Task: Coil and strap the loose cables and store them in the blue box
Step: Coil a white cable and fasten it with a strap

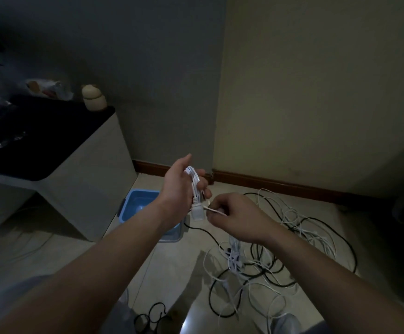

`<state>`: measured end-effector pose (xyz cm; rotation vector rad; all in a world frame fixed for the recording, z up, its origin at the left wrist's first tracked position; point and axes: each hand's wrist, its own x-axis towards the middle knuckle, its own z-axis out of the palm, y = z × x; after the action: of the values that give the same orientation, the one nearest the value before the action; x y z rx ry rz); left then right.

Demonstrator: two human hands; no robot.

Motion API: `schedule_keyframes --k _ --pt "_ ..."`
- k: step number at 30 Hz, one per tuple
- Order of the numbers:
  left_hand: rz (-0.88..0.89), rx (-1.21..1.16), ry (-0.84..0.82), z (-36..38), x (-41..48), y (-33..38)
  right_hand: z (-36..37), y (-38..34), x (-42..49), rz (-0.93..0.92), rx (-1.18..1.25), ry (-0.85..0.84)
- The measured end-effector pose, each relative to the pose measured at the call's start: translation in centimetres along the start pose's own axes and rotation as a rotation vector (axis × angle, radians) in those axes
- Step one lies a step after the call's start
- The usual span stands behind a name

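My left hand grips a small coil of white cable, and the cable's white plug hangs below the fist. My right hand is just right of it and pinches a thin white strap or cable end that runs toward the plug. The blue box stands on the floor below and behind my left wrist, partly hidden by my forearm. A tangle of loose white and black cables lies on the tiled floor to the right.
A white cabinet with a dark top stands at the left, close to the blue box. A small black cable coil lies on the floor near my legs. Walls and a brown skirting board close off the far side.
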<state>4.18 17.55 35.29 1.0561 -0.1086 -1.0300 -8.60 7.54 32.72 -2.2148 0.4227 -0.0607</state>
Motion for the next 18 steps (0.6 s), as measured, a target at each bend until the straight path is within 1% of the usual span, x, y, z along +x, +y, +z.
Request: schedule_keyframes --k 2,4,6,7,10,13,15,18 --pt "0.008 0.006 -0.004 0.1 0.1 0.0 -0.4 0.0 0.0 0.064 0.142 -0.055" --pt "0.041 -0.016 0.02 0.1 0.3 0.1 -1.2 0.1 -0.2 0.143 0.254 -0.155" --pt "0.056 -0.029 0.062 -0.1 0.6 0.3 -1.7 0.0 -0.2 0.174 0.245 -0.201" --pt "0.059 -0.001 0.079 -0.2 0.7 0.2 -1.8 -0.1 -0.2 0.168 0.227 -0.194" --pt "0.068 0.177 0.112 -0.2 0.7 -0.2 -1.6 -0.7 -0.2 0.098 0.208 -0.137" --pt "-0.017 0.269 0.062 0.3 0.4 -1.2 -1.3 -1.0 -0.3 0.06 0.237 -0.141" --pt "-0.05 0.371 0.031 0.4 0.3 -1.8 -1.1 -0.9 -0.3 0.002 0.145 -0.109" --pt "-0.03 0.584 -0.063 0.3 0.2 -2.4 -1.2 -0.9 -0.4 -0.102 -0.021 -0.004"
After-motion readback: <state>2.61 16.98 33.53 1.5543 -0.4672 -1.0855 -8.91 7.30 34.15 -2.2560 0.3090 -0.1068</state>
